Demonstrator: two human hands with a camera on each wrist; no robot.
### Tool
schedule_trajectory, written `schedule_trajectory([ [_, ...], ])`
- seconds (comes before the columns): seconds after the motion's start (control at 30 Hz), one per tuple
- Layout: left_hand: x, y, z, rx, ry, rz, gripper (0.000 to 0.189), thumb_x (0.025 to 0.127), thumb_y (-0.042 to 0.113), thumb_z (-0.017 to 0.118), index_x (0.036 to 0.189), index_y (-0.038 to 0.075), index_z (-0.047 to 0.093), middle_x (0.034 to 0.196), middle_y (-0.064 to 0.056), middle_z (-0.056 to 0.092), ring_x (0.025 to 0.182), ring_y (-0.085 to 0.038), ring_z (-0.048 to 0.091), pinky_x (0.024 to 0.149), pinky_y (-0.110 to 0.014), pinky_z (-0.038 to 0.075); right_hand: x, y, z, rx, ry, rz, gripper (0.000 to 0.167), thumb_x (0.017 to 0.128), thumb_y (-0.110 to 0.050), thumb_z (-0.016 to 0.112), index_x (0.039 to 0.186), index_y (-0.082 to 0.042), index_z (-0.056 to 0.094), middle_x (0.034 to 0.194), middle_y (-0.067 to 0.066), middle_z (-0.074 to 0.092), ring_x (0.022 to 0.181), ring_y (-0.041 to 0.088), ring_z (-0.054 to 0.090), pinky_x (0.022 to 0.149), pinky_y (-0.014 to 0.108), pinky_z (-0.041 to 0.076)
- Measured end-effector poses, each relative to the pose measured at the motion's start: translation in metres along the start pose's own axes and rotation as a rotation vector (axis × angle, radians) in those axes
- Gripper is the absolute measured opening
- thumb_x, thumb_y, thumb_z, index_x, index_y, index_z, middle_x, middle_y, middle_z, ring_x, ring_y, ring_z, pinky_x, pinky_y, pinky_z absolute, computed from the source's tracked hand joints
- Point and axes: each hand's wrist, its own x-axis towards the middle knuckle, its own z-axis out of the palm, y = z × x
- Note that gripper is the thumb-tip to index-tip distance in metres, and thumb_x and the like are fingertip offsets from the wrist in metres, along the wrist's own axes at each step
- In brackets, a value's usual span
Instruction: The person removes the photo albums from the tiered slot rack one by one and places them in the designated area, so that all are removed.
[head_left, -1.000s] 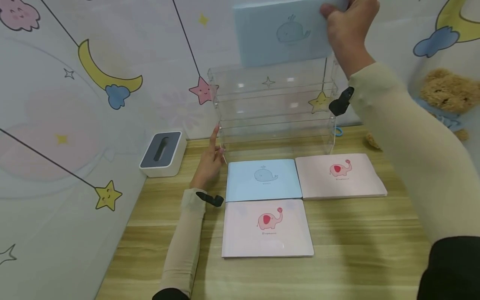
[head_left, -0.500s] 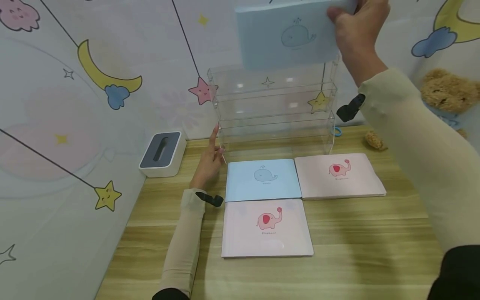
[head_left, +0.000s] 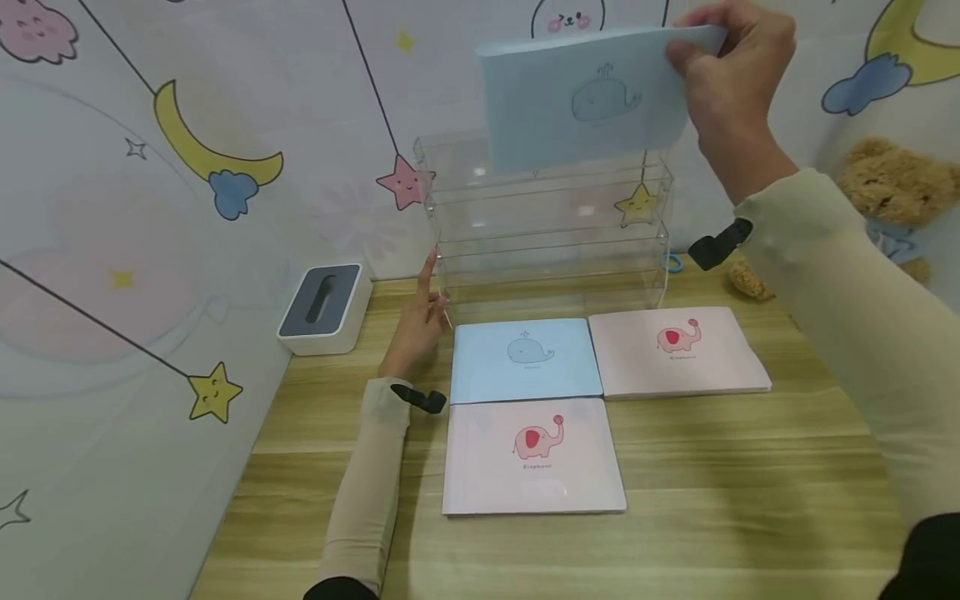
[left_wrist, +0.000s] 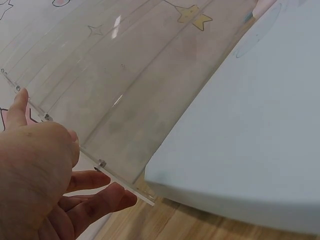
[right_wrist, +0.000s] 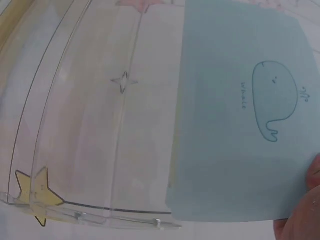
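High in the head view, my right hand (head_left: pixel 738 79) pinches the top right corner of a light blue notebook (head_left: pixel 540 108) with a whale drawing, thumb in front. The notebook hangs upright, its lower edge overlapping the top of a clear acrylic tiered rack (head_left: pixel 555 258). In the right wrist view, the notebook (right_wrist: pixel 230 125) is beside the rack's clear panels. My left hand (head_left: pixel 415 333) touches the rack's left side edge, index finger stretched up along it. In the left wrist view, the other fingers (left_wrist: pixel 95 207) bend loosely near the rack's lower corner.
Before the rack lie another blue whale notebook (head_left: pixel 480 367) and two pink elephant notebooks, one at right (head_left: pixel 630 358) and one nearer (head_left: pixel 480 467). A white box with a grey top (head_left: pixel 348 308) stands left. A teddy bear (head_left: pixel 892 179) sits right, near a small blue ring (head_left: pixel 677 263).
My right hand has come down and slightly right with the blue notebook, whose lower edge now covers more of the rack's upper part. My left hand stays at the rack's side.
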Motion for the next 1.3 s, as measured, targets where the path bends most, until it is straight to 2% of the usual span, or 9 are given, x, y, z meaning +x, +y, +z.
schedule_trajectory([
  [0.27, 0.001, -0.002, -0.001, -0.005, 0.003, 0.013, 0.089, 0.114, 0.009, 0.05, 0.167, 0.059, -0.001, 0.112, -0.018, 0.068, 0.087, -0.027, 0.065, 0.081, -0.041, 0.058, -0.014, 0.009, -0.009, -0.045, -0.015, 0.033, 0.017, 0.099, -0.011, 0.076, 0.114, -0.016, 0.082, 0.125, -0.005, 0.077, 0.129, 0.013, 0.072, 0.119, 0.029, 0.047],
  [0.5, 0.0, -0.002, -0.002, -0.001, 0.006, 0.019, 0.09, 0.113, 0.007, 0.051, 0.168, 0.057, -0.001, 0.112, -0.019, 0.068, 0.087, -0.028, 0.065, 0.08, -0.041, 0.057, -0.032, 0.011, -0.015, -0.081, -0.021, 0.064, 0.018, 0.1, -0.009, 0.075, 0.115, -0.014, 0.082, 0.124, -0.004, 0.077, 0.128, 0.014, 0.072, 0.121, 0.033, 0.046],
  [0.7, 0.0, -0.001, 0.0, -0.001, 0.002, 0.025, 0.09, 0.112, 0.006, 0.052, 0.169, 0.053, 0.001, 0.114, -0.02, 0.069, 0.088, -0.028, 0.065, 0.081, -0.041, 0.058, -0.039, 0.024, -0.029, -0.141, -0.012, 0.076, 0.017, 0.098, -0.01, 0.078, 0.114, -0.014, 0.083, 0.114, -0.01, 0.078, 0.117, 0.008, 0.074, 0.119, 0.035, 0.048],
  [0.83, 0.001, -0.001, 0.001, -0.006, 0.006, 0.03, 0.088, 0.113, 0.008, 0.051, 0.169, 0.054, 0.001, 0.113, -0.019, 0.069, 0.087, -0.027, 0.065, 0.081, -0.042, 0.058, -0.044, 0.033, -0.041, -0.176, -0.009, 0.056, 0.016, 0.098, -0.012, 0.078, 0.113, -0.014, 0.084, 0.109, -0.011, 0.077, 0.108, 0.004, 0.073, 0.117, 0.033, 0.05],
  [0.97, 0.001, -0.001, 0.0, -0.013, 0.009, 0.029, 0.088, 0.113, 0.009, 0.051, 0.169, 0.055, 0.001, 0.113, -0.019, 0.069, 0.087, -0.027, 0.065, 0.082, -0.042, 0.057, -0.05, 0.04, -0.052, -0.194, 0.0, 0.014, 0.014, 0.097, -0.01, 0.079, 0.109, -0.012, 0.084, 0.101, -0.014, 0.077, 0.096, 0.004, 0.071, 0.107, 0.023, 0.056],
  [1.07, 0.001, 0.0, 0.0, -0.01, 0.008, 0.03, 0.087, 0.113, 0.008, 0.051, 0.169, 0.053, 0.001, 0.112, -0.02, 0.068, 0.087, -0.028, 0.065, 0.081, -0.043, 0.057, -0.053, 0.045, -0.06, -0.192, -0.001, -0.004, 0.013, 0.096, -0.008, 0.08, 0.109, -0.009, 0.084, 0.097, -0.016, 0.076, 0.092, 0.003, 0.071, 0.101, 0.021, 0.057],
  [1.2, 0.001, 0.0, 0.0, 0.0, 0.006, 0.034, 0.086, 0.113, 0.008, 0.05, 0.17, 0.05, 0.001, 0.111, -0.02, 0.068, 0.087, -0.029, 0.065, 0.081, -0.042, 0.057, -0.06, 0.049, -0.071, -0.198, -0.007, 0.019, 0.014, 0.096, -0.008, 0.081, 0.109, -0.011, 0.084, 0.095, -0.016, 0.076, 0.091, 0.003, 0.07, 0.1, 0.021, 0.057],
  [1.3, 0.001, 0.0, 0.0, 0.006, 0.005, 0.036, 0.085, 0.113, 0.009, 0.049, 0.17, 0.05, 0.001, 0.112, -0.02, 0.069, 0.087, -0.028, 0.065, 0.081, -0.043, 0.057, -0.065, 0.053, -0.081, -0.217, -0.004, 0.039, 0.016, 0.095, -0.009, 0.081, 0.11, -0.012, 0.085, 0.09, -0.018, 0.074, 0.083, 0.004, 0.065, 0.088, 0.016, 0.055],
])
